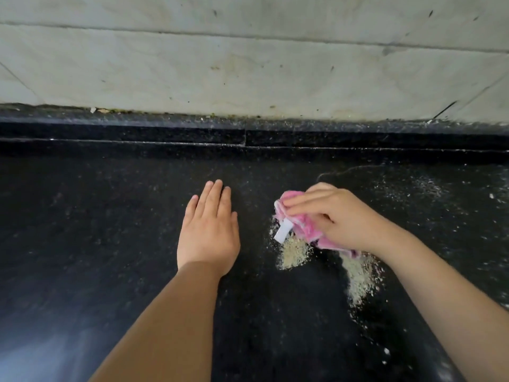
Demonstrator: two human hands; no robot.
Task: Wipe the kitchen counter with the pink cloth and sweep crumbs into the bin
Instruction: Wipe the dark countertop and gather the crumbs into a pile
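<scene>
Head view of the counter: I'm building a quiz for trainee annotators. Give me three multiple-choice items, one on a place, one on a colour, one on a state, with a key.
1. Where do the heaped crumbs lie?
A. Near the right hand
B. Under the left hand
C. On the wall ledge

2. What colour is the tag on the cloth?
A. Black
B. White
C. Green

3. How is the left hand?
A. Gripping the cloth
B. Clenched in a fist
C. Flat with straight fingers

Key: 1 A, crumbs lie beside the right hand; 2 B, the pink cloth bears a white tag; 3 C, the left hand lies flat on the counter.
</scene>
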